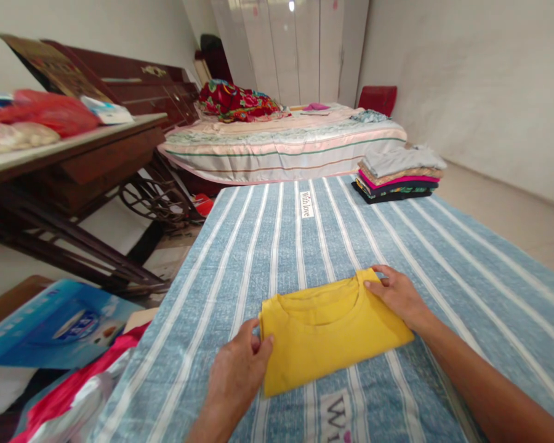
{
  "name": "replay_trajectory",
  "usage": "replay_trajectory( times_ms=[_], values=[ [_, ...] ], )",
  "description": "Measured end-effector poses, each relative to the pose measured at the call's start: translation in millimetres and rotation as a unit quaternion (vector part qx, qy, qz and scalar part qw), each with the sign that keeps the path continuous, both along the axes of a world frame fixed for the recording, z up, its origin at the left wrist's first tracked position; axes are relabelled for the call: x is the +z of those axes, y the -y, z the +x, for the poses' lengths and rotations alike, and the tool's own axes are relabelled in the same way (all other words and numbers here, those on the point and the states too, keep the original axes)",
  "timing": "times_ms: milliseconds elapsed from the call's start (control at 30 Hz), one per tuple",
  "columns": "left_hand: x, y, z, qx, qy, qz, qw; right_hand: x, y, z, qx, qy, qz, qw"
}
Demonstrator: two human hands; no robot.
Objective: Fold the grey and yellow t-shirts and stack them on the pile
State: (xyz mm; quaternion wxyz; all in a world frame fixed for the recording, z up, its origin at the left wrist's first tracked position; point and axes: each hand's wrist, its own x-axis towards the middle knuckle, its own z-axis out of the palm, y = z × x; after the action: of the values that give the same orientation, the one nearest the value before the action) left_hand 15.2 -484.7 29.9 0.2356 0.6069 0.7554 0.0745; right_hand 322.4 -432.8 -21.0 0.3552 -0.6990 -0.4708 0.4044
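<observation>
A yellow T-shirt [332, 338], folded into a rectangle with its round neckline on the far side, rests on the blue-and-white striped cloth [221, 271]. My left hand [240, 369] pinches its left edge, thumb on top and fingers tucked at the side. At the upper right corner, my right hand [397, 295] grips the shirt between thumb and fingers. Farther back on the same cloth, a stack of folded clothes [399, 175] sits to the right, light grey on top and black at the bottom.
A bed [281, 147] with a red floral blanket [240, 101] stands beyond the striped surface. On the left are a sewing table [83, 147] carrying a red plastic bag [50, 111], a blue box [64, 323] and loose clothes [83, 381] below.
</observation>
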Motion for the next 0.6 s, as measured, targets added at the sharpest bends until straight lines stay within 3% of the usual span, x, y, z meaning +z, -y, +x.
replay_trajectory(
  times_ms=[100,233,367,500,600],
  values=[
    [-4.7,1.7,3.6,-0.024,-0.033,0.002,0.999,1.7,-0.1,1.7,0.013,0.080,0.012,0.997],
    [-14.3,5.0,-0.5,-0.043,0.000,0.038,0.998,2.4,0.4,2.5,0.023,0.127,0.026,0.991],
    [-14.6,5.4,-3.0,-0.052,0.024,0.048,0.997,-0.3,0.2,2.7,0.024,0.189,0.056,0.980],
    [-7.6,6.1,1.5,-0.060,-0.050,0.021,0.997,-1.1,2.1,3.8,0.034,0.267,0.053,0.962],
    [-6.6,10.6,8.3,-0.092,-0.119,0.115,0.982,-0.4,7.5,3.4,0.016,0.334,0.093,0.938]
  ],
)
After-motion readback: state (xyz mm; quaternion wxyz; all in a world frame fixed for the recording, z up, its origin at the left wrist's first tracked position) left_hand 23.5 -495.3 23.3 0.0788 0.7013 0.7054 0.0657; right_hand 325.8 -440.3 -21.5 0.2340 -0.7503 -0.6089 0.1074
